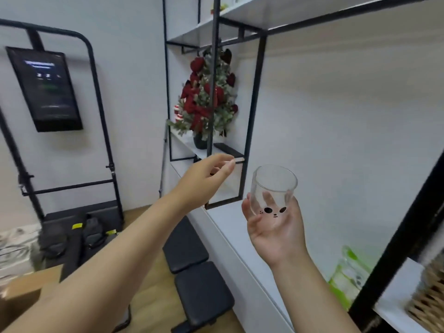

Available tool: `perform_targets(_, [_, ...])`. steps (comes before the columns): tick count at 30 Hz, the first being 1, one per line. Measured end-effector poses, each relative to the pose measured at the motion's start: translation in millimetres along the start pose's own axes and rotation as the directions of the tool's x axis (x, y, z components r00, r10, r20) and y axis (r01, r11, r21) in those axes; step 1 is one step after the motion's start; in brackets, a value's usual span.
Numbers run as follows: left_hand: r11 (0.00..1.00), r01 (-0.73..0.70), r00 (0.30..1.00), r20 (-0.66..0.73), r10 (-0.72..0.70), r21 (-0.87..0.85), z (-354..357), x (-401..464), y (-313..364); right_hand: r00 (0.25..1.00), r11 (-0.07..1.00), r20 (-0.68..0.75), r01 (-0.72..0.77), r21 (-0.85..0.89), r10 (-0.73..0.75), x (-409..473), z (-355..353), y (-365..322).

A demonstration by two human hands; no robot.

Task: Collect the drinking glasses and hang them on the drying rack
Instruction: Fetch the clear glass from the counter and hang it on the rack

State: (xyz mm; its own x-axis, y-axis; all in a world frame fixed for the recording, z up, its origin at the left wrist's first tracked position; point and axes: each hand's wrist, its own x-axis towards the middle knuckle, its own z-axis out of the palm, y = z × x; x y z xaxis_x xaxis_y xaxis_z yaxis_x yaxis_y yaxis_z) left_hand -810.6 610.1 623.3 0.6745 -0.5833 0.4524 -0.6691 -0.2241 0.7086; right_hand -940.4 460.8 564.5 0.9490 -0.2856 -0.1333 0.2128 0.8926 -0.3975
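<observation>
- The right hand is raised palm-up in front of the white shelf unit, cradling a clear drinking glass.
- The glass stands upright with its open mouth up; its base sits in the palm and the fingers wrap loosely around its lower half. A small cartoon face with two dark eyes is printed near the bottom of the glass.
- The left hand reaches forward toward the black metal frame of the shelving, holding nothing; its fingers are curled inward to a narrow gap, the thumb close to the forefinger.
- The two hands are apart, the left one higher and further forward than the right.
- On a shelf behind the left hand stands a small decorated Christmas tree with red bows in a dark pot.
- A green-and-white package lies on the lower shelf at the right, with a woven basket just beyond a black upright.
- At the left, a dark screen hangs on a black tubular stand, and black padded bench cushions sit on the wooden floor.
</observation>
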Motion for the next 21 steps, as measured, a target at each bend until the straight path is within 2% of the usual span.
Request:
perform_targets(5, [0.996,0.069,0.996,-0.052,-0.066,0.061,-9,45,-43,0.994,0.995,0.044,-0.101,0.017,0.1,75,13,17])
perform_targets(10, [0.985,0.134,0.99,-0.063,-0.127,0.113,2,100,-82,0.984,0.989,0.099,-0.149,0.011,0.147,146,7,3])
perform_targets(21, [0.981,0.153,0.988,-0.049,-0.149,0.118,56,226,-155,0.996,0.996,-0.02,-0.082,-0.025,0.081,275,-14,-66])
